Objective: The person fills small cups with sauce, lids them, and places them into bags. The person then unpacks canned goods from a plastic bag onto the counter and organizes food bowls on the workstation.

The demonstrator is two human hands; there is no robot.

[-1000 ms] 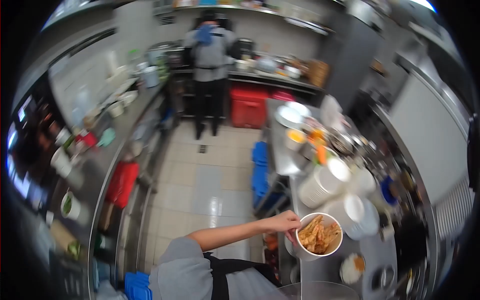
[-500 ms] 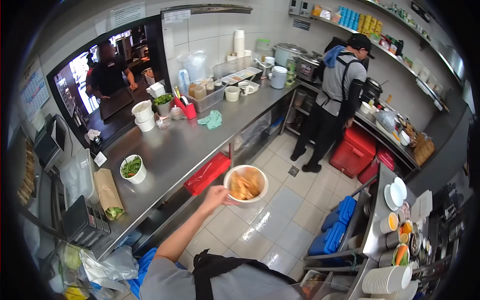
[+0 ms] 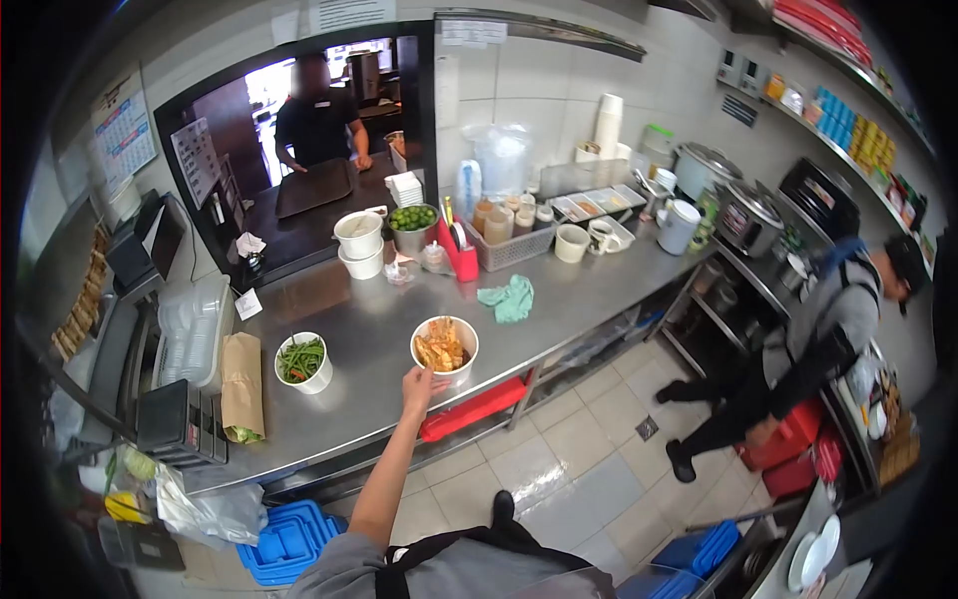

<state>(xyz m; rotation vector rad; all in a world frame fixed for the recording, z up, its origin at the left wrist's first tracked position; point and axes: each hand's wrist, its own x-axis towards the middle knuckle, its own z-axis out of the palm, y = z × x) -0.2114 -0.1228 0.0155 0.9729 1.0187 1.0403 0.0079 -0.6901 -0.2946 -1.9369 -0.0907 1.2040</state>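
Observation:
My left hand (image 3: 424,387) reaches out and grips the near rim of a white paper bowl (image 3: 461,371). Orange-brown pieces of food (image 3: 439,344) that look fried or sauced lie in it. The bowl is at the front edge of the steel counter (image 3: 369,404); whether it rests there or hovers just above, I cannot tell. To its left stands another white bowl (image 3: 317,383), holding green beans or similar cut greens (image 3: 300,359). A green cloth (image 3: 507,299) lies behind the gripped bowl to the right. My right hand is out of view.
Stacked white tubs (image 3: 360,262), limes (image 3: 412,218) and a sauce-bottle basket (image 3: 514,250) line the counter's back. A paper bag (image 3: 242,384) lies left. One person (image 3: 324,130) stands beyond the hatch with a tray (image 3: 315,190); a co-worker (image 3: 828,309) stands at right.
My left hand has carried the bowl from over the floor to the counter's front edge. My view has turned left, and the co-worker now leans with legs apart.

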